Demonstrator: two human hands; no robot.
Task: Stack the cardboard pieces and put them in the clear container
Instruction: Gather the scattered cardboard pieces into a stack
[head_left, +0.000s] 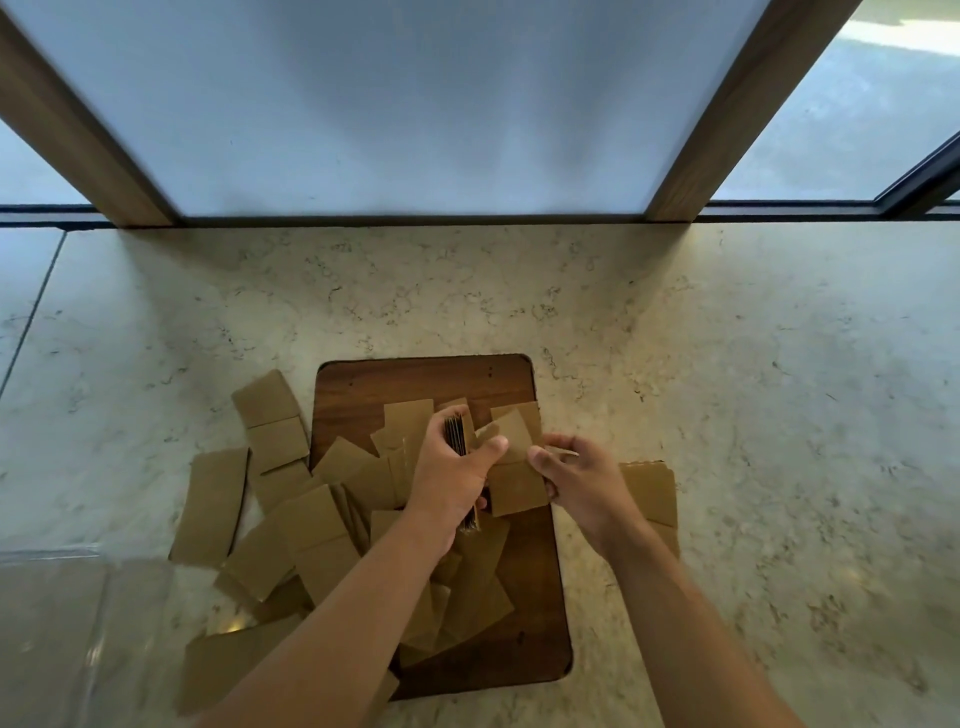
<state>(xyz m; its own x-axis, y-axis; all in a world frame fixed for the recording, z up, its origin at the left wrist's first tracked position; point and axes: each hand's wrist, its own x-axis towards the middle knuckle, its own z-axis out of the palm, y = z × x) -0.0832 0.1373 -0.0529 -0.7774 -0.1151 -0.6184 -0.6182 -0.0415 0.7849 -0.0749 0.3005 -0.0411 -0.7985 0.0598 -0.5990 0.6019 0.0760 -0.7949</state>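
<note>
Several brown cardboard pieces (306, 525) lie scattered over a dark wooden board (415, 379) and the marble floor to its left. My left hand (449, 478) grips a stack of cardboard pieces (456, 434) held on edge above the board. My right hand (582, 483) pinches a single cardboard piece (517, 486) by its right side, right next to the stack. A few more pieces (652, 493) lie flat to the right, partly hidden by my right wrist. The clear container (78, 623) sits at the lower left, its rim faint.
The marble floor (779, 415) stretches to the right and beyond the board. A frosted glass panel (415, 104) with wooden frame posts (88, 145) stands at the far edge.
</note>
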